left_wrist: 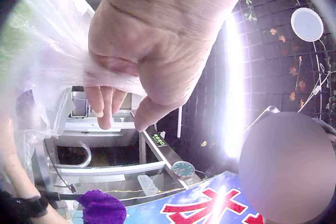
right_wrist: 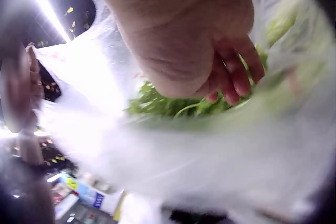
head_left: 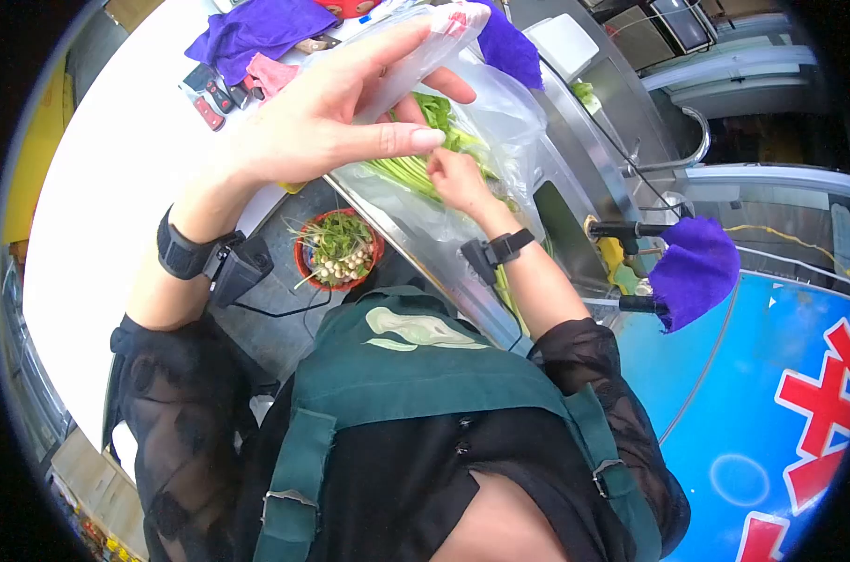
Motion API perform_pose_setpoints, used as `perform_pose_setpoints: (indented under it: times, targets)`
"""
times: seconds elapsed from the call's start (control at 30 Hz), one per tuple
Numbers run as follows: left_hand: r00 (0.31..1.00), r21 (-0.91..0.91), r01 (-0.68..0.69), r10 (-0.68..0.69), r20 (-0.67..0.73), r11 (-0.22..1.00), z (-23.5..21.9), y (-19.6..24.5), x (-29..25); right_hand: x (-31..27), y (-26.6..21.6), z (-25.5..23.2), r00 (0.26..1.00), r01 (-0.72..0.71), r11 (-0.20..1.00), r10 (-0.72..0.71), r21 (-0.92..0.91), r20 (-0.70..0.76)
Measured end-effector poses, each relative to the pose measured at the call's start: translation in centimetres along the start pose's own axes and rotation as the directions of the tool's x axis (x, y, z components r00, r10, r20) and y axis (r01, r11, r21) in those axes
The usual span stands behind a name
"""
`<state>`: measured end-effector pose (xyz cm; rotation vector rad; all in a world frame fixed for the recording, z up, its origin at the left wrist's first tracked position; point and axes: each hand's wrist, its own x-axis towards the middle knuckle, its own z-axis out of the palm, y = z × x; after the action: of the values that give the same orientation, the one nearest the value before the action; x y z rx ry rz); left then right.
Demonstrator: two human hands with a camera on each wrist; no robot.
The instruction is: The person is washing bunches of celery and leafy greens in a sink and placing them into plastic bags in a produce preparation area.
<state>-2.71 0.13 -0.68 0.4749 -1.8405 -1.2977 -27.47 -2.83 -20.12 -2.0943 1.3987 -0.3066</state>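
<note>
My left hand (head_left: 341,112) is raised over the work area and holds the upper edge of a clear plastic bag (head_left: 514,112). In the left wrist view the film stretches across the palm and behind the thumb. Leafy greens (head_left: 434,110) with long pale stalks lie in the bag's mouth. Lower down, my right hand (head_left: 462,183) reaches in at the stalks. In the right wrist view its loosely bent fingers (right_wrist: 239,79) hang right over the green leaves (right_wrist: 173,103), with nothing visible between them. Plastic surrounds that hand on several sides.
A white table (head_left: 97,178) lies to the left, with a purple cloth (head_left: 256,37) and red-and-black handles (head_left: 210,98). Below stands a red basket (head_left: 380,258) of small white-rooted greens. A metal sink (head_left: 570,211) and a purple-wrapped bar (head_left: 696,272) are at the right.
</note>
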Motion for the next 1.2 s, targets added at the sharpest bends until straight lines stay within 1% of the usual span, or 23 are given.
perform_pose_setpoints:
  times: [0.03, 0.07, 0.13, 0.27, 0.37, 0.4, 0.47, 0.6, 0.63, 0.67, 0.7, 0.73, 0.77, 0.8, 0.83, 0.87, 0.9, 0.97, 1.0, 1.07, 1.1, 1.17, 1.2]
  targets:
    - [1.0, 0.004, 0.009, -0.009, -0.016, 1.0, -0.1, 0.2, -0.2, 0.2, 1.6, 0.0, 0.987, -0.137, 0.986, 0.144, -0.096, 0.075]
    - [1.0, 0.004, 0.014, -0.014, -0.024, 1.0, -0.3, 0.2, -0.5, 0.0, 3.1, -0.7, 0.947, -0.261, 0.945, 0.291, -0.199, 0.137]
    - [0.999, 0.089, 0.042, -0.043, 0.001, 0.995, -0.8, 0.2, -1.0, -1.8, 4.1, -2.0, 0.944, -0.323, 0.89, 0.326, -0.322, -0.048]
    - [0.989, 0.013, 0.144, -0.144, 0.037, 0.989, -0.1, -1.0, -1.4, -1.0, 4.1, -1.9, 0.947, -0.261, 0.898, 0.309, -0.353, 0.084]
    - [0.993, -0.038, 0.105, -0.103, 0.054, 0.994, 0.2, -1.4, -1.1, -0.4, 3.7, -2.4, 0.935, -0.206, 0.904, 0.295, -0.375, 0.199]
    - [0.992, -0.012, 0.113, -0.112, 0.061, 0.994, 0.1, -1.1, -1.0, -0.3, 3.3, -2.5, 0.935, -0.206, 0.904, 0.295, -0.374, 0.199]
    - [0.992, 0.001, 0.109, -0.109, 0.059, 0.994, -0.2, -1.1, -0.9, 0.2, 2.3, -2.3, 0.889, -0.407, 0.9, 0.43, -0.158, 0.159]
    - [0.994, 0.041, 0.101, -0.103, 0.04, 0.994, -0.3, -1.2, -1.2, 1.7, 2.6, -1.8, 0.889, -0.424, 0.895, 0.44, -0.136, 0.125]
    - [0.994, 0.041, 0.102, -0.104, 0.04, 0.994, -0.3, -1.5, -1.3, 2.0, 2.6, -1.4, 0.959, -0.275, 0.957, 0.28, -0.09, 0.038]
    - [0.991, 0.049, 0.129, -0.13, 0.018, 0.99, -0.3, -1.9, -1.5, 2.3, 2.7, -1.1, 0.992, -0.115, 0.992, 0.112, -0.058, -0.055]
    - [0.987, 0.056, 0.158, -0.158, -0.005, 0.986, -0.3, -2.1, -1.7, 3.0, 2.7, -0.8, 0.992, -0.117, 0.992, 0.114, -0.056, -0.053]
    - [0.987, 0.055, 0.16, -0.16, -0.004, 0.986, -0.4, -2.1, -1.7, 3.9, 2.6, -0.6, 0.989, 0.113, 0.992, -0.117, -0.052, -0.087]
    - [0.986, 0.094, 0.167, -0.168, 0.0, 0.981, -0.5, -2.0, -1.8, 4.7, 2.8, -0.6, 0.931, 0.339, 0.939, -0.343, -0.057, -0.123]
    - [0.984, 0.132, 0.174, -0.176, 0.003, 0.976, -0.5, -1.9, -1.8, 5.4, 3.4, -0.5, 0.931, 0.339, 0.939, -0.344, -0.056, -0.122]
    - [0.984, 0.131, 0.174, -0.176, 0.002, 0.976, -0.5, -1.9, -1.8, 5.8, 4.0, -0.4, 0.977, 0.175, 0.981, -0.183, -0.082, -0.113]
    - [0.984, 0.094, 0.18, -0.18, -0.004, 0.979, -0.5, -1.8, -1.9, 6.0, 4.8, -0.3, 0.994, 0.009, 0.994, -0.02, -0.11, -0.108]
    - [0.983, 0.058, 0.184, -0.184, -0.014, 0.981, -0.5, -1.7, -2.0, 5.8, 6.4, 0.1, 0.994, 0.015, 0.994, -0.027, -0.113, -0.106]
    - [0.989, 0.044, 0.149, -0.149, -0.003, 0.988, -0.7, -1.2, -2.0, 5.0, 9.1, 0.2, 0.984, -0.074, 0.938, 0.013, -0.338, -0.177]
    - [0.993, 0.028, 0.116, -0.117, 0.015, 0.993, -0.8, -1.0, -2.1, 4.3, 9.3, -0.4, 0.985, -0.068, 0.938, 0.01, -0.339, -0.171]
    - [0.992, 0.036, 0.127, -0.128, 0.002, 0.991, -0.8, -1.2, -2.5, 2.7, 9.8, -1.3, 0.981, -0.184, 0.901, 0.191, -0.392, -0.023]
    - [0.991, 0.046, 0.136, -0.136, -0.007, 0.99, -0.8, -1.3, -2.7, 2.4, 10.0, -1.3, 0.982, -0.179, 0.901, 0.187, -0.394, -0.019]
    - [0.99, 0.032, 0.138, -0.138, -0.018, 0.99, -0.8, -1.3, -2.9, 1.8, 9.5, -1.2, 0.985, -0.167, 0.782, 0.157, -0.6, -0.069]
    - [0.99, 0.016, 0.138, -0.138, -0.02, 0.99, -0.8, -1.4, -2.9, 1.6, 8.8, -1.2, 0.986, -0.165, 0.783, 0.156, -0.599, -0.067]
